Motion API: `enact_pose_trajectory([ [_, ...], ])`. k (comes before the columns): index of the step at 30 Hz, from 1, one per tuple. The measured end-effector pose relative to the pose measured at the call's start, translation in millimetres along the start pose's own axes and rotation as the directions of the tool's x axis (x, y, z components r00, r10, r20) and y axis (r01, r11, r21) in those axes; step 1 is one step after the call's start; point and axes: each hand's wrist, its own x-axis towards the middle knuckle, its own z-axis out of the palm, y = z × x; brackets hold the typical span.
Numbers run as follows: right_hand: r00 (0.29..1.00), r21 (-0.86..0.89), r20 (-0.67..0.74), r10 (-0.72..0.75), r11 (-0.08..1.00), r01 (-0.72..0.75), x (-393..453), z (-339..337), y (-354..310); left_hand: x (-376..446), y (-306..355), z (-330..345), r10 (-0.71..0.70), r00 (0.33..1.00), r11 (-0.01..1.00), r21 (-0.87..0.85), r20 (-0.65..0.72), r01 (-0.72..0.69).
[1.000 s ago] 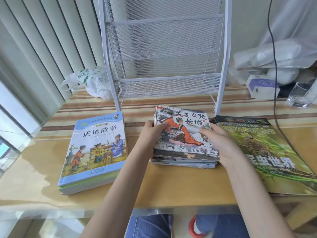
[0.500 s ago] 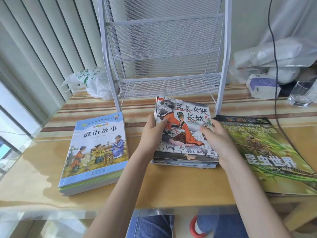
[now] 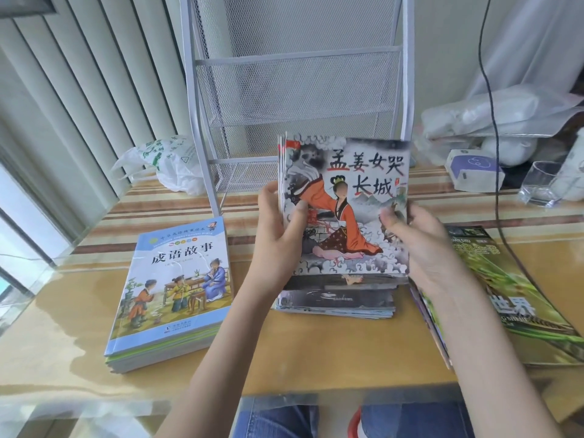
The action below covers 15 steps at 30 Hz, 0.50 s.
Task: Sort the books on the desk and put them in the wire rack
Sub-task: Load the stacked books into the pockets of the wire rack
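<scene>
zero books in wire rack. both hands, left hand and right hand, gripped picture-book bundle by its sides, tilted up off remaining stack; blue storybook pile and insect magazine untouched on desk.

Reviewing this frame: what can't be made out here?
All in the head view:
- Covers beneath the lifted orange-robed storybook: hidden by it; left hand and right hand grip several.
- Green insect magazine: title partly behind right arm, corner cut off.
- Wire rack: top beyond the frame.
</scene>
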Motion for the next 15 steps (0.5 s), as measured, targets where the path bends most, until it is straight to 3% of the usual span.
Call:
enact_pose_trajectory([
  [3,0.982,0.075,0.019,-0.19,0.979,0.188,0.1,0.6,-10.9,9.4,9.3,-2.2,0.143,0.99,0.988,0.059,0.018,-0.144],
  [5,0.97,0.039,0.03,-0.242,0.97,0.241,-1.8,0.5,-9.1,9.7,4.8,-6.7,0.159,0.987,0.981,0.107,0.019,-0.16],
  [9,0.98,-0.028,0.046,-0.192,0.981,0.193,-4.7,5.5,-6.3,5.9,6.4,-11.6,0.021,1.0,0.996,0.083,-0.019,-0.019],
  [12,0.986,0.003,-0.085,-0.144,0.989,0.145,-1.6,22.2,-21.4,18.3,25.3,-1.9,-0.094,0.991,0.995,-0.04,-0.096,0.091],
  [15,0.965,0.016,-0.218,-0.147,0.988,0.154,10.5,32.9,-35.7,35.2,27.3,12.4,-0.099,0.959,0.995,-0.009,-0.266,0.1],
])
